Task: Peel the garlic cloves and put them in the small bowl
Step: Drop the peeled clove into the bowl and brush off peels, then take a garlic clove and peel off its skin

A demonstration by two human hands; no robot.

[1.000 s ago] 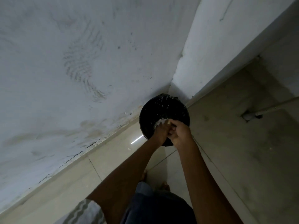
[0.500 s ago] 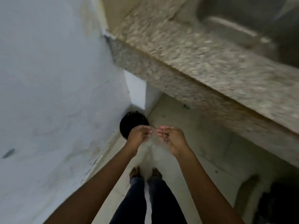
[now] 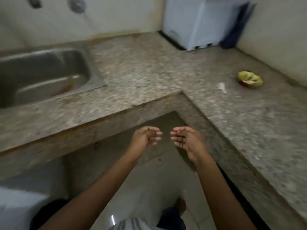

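The bowl [image 3: 250,79] is sitting on the counter [image 3: 141,72], well ahead of the right grip [image 3: 186,140] and off to its right, close to the wall. It is holding pale yellow-green pieces, too blurred to call cloves for certain. A white scrap [image 3: 221,87] is lying just beside the bowl on the side nearer the grips; I cannot tell whether it is clove or skin.

Both grips are empty. The left grip [image 3: 146,138] and the right are facing each other, near but apart, fingers loosely curled round nothing, hovering over the floor [image 3: 149,188] below the counter's inner corner.

No unpeeled garlic is showing, so the person is likely standing between steps, with peeling paused or done. The next move is probably calling for a reach forward and right to the scrap, then checking whether it belongs in the bowl.

The speckled stone counter is running in an L, one leg ahead of the grips, the other along their right. A steel sink [image 3: 44,75] is lying far to the left. A white box [image 3: 196,22] is standing in the far corner. The floor tiles are shining.
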